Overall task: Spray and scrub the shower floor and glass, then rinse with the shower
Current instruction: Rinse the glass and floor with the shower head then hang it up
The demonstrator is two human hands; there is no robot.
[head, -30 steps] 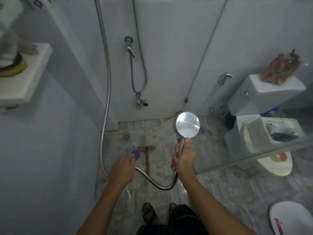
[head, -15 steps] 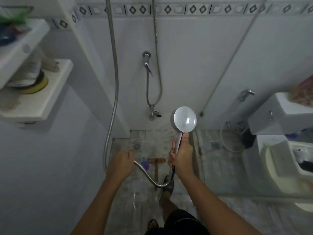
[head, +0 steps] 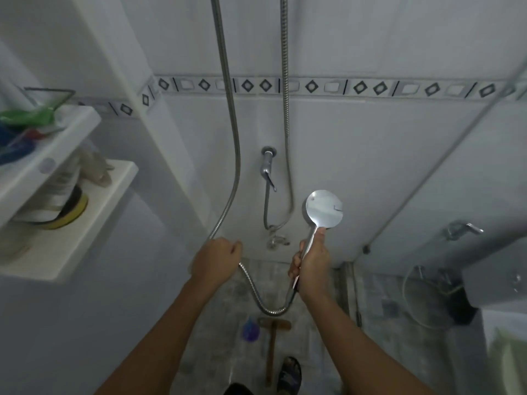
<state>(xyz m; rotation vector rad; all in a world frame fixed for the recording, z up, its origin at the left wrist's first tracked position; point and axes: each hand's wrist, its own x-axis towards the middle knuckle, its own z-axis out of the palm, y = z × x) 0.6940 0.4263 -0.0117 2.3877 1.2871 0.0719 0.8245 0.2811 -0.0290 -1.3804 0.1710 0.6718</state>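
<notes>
Tiling in white, crossed by a band of diamond-patterned border tiles, makes up the back wall (head: 370, 155) of the stall, and the shower head (head: 324, 208) stands upright against it. Its round disc sits directly above the right hand (head: 312, 265), which is curled round the slim handle with the thumb laid up the stem just below the disc. The disc is flat, bright chrome and mirrors the pale wall. A clear glass panel (head: 456, 181) closes the right side, its edge slanting down to the floor, and a toilet tank (head: 490, 280) and a bidet sprayer (head: 462, 229) show through it. The shower floor (head: 222, 346) below is mottled grey tile. Two white shelves (head: 85, 232) jut out on the left with blurred items on them. The ribbed metal hose (head: 228, 124) leaves the foot of the handle, sags in a loop between the arms, passes through the left hand (head: 216, 259), whose fingers are closed round it, and climbs the wall out of view. The left hand is level with the right one and apart from it. A chrome tap (head: 268, 163) is fixed to the wall between the two hands and higher up. On the floor under the loop lie a wooden-handled brush (head: 273, 346) and, just beside it, a purple spray bottle (head: 251, 332), with a sandalled foot (head: 290, 373) near the brush handle.
</notes>
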